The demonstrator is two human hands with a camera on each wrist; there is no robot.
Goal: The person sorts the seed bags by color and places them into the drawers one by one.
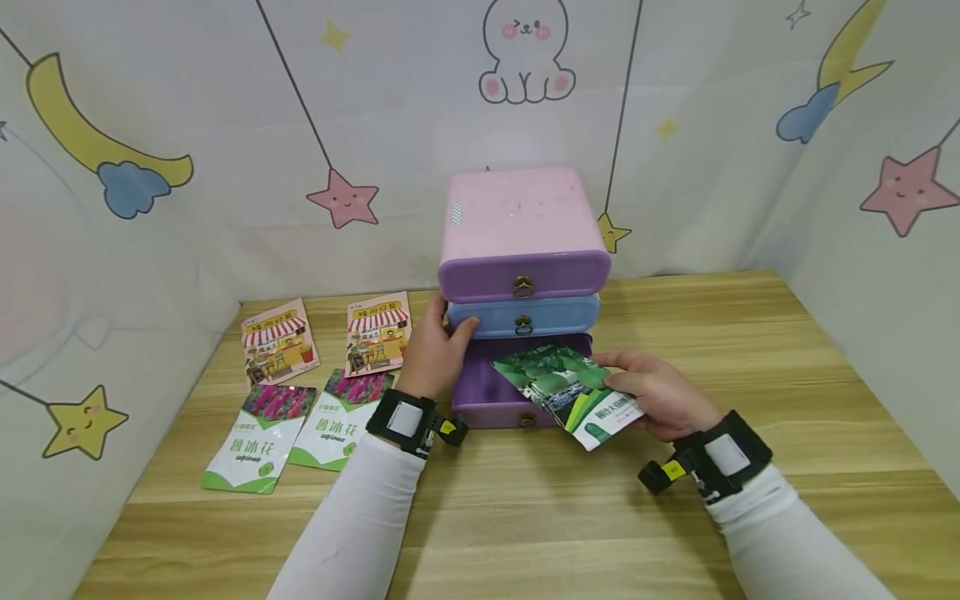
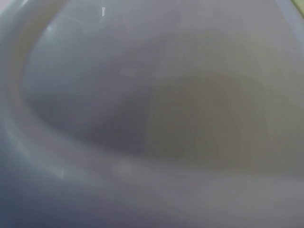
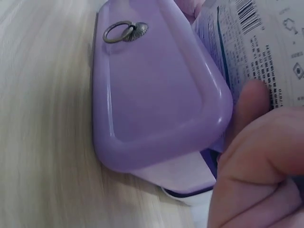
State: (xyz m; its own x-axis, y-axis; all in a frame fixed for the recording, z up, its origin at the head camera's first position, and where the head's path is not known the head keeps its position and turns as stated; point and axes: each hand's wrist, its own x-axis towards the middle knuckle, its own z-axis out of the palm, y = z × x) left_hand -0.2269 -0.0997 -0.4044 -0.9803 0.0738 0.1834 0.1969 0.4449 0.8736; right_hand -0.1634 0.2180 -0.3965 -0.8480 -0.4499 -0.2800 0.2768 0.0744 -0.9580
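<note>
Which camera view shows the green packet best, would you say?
The head view: nearly the whole green packet shows, its pictured front visible. The right wrist view catches only part of its back; the left wrist view shows none.

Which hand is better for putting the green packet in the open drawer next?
Probably the right hand: it already pinches the green packet at the open purple drawer. The left hand looks busy holding the blue drawer at its side.
</note>
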